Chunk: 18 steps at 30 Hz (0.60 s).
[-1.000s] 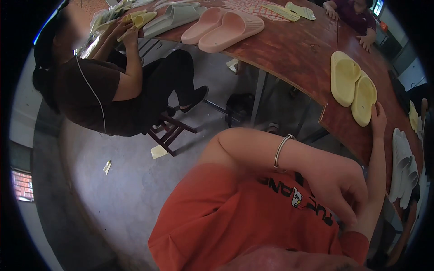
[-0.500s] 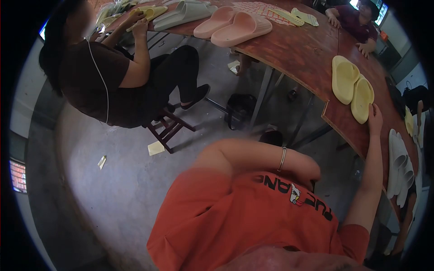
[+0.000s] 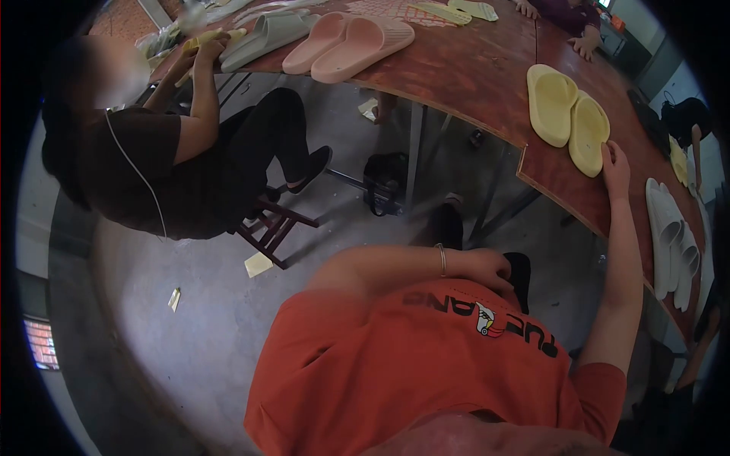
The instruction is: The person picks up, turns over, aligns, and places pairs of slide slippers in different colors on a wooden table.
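A pair of yellow slide slippers lies side by side on the red-brown table: the left slipper (image 3: 552,114) and the right slipper (image 3: 588,140). My right hand (image 3: 617,169) rests on the tabletop, its outstretched fingers against the side of the right slipper near its end. It does not grip the slipper. My left hand (image 3: 487,267) lies in my lap, wrist bent, close to the front of my red shirt. Its fingers are partly hidden, so their shape is unclear.
The table (image 3: 487,83) curves around with a stepped corner. Pink slippers (image 3: 357,49), grey-white slippers (image 3: 266,42) and white slippers (image 3: 669,235) stand along its edge. A seated co-worker (image 3: 152,167) handles a yellow slipper at left. Another person's hand (image 3: 585,44) rests opposite.
My view has shifted, so the table and slippers sit further left and higher. My left hand has come more into sight at my lap. My right hand stays at the yellow slipper.
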{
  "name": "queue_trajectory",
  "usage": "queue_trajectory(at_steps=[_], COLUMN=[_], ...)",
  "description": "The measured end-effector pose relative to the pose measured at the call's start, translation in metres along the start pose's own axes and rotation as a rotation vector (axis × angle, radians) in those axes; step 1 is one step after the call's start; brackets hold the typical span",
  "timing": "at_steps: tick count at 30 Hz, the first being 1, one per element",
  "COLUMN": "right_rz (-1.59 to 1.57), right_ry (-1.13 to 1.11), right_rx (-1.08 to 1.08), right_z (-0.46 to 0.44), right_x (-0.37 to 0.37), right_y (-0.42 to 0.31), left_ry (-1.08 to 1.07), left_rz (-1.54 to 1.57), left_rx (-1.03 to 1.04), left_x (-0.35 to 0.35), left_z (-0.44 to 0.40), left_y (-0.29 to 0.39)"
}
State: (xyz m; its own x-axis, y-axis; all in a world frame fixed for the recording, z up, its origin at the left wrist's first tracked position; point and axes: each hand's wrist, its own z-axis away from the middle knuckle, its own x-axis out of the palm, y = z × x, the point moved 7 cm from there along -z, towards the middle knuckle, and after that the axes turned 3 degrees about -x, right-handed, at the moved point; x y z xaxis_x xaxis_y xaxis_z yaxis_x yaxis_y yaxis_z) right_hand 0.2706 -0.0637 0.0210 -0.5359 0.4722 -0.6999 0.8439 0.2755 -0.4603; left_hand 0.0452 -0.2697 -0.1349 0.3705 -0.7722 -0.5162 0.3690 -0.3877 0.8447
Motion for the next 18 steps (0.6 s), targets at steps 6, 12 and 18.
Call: queue_trajectory(at_steps=[6,12,18], right_rz=[-0.012,-0.127,0.069], right_ry=[0.011,-0.033,-0.154], right_rx=[0.022,0.145,0.197], right_z=[0.004,0.003,-0.013], right_x=[-0.005,-0.003,-0.001], right_y=[-0.007,0.002,-0.001], left_ry=[-0.002,0.535,0.257], left_rz=[0.035,-0.205,-0.268], left_rx=[0.045,0.42,0.378], left_x=[-0.016,-0.129,-0.153], left_z=[-0.007,0.004,0.016], left_y=[0.01,0.078,0.134])
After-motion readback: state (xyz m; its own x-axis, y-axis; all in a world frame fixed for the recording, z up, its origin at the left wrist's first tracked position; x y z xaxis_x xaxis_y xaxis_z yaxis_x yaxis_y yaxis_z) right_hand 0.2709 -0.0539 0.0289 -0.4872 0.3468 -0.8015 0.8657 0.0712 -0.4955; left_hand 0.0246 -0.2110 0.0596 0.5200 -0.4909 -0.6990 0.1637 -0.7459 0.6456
